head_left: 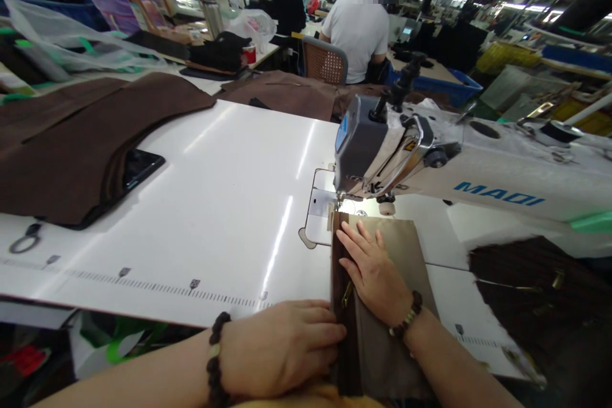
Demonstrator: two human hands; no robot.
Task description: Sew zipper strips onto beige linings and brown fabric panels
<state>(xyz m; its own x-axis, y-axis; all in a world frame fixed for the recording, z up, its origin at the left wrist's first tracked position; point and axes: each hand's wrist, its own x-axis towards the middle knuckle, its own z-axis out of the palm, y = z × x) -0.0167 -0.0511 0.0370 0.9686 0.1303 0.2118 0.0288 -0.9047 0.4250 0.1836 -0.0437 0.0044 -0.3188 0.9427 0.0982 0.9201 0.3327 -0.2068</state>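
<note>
From my remote seat, the stack of cloth sits on the white sewing table (201, 204), directly in line with the head of the MAQI sewing machine (368, 146). Its far end reaches the steel needle plate (319, 210). The stack is a taupe fabric panel (406, 255) laid along a dark brown strip (340, 255), with a small brass zipper pull (347, 293) showing on the strip. My right hand (373, 271) is open and pressed flat on the taupe panel, not gripping it. My left hand (280, 347) rests against the strip's near edge with its fingers together; I can't tell whether it is pinching the cloth or only pressing it. The step in hand looks like guiding this seam edge to the needle, and I judge that the next move calls for keeping both layers flat and the edge straight. A folded brown fabric panel (86, 140) and a black phone (141, 167) lie well off to the left.
</note>
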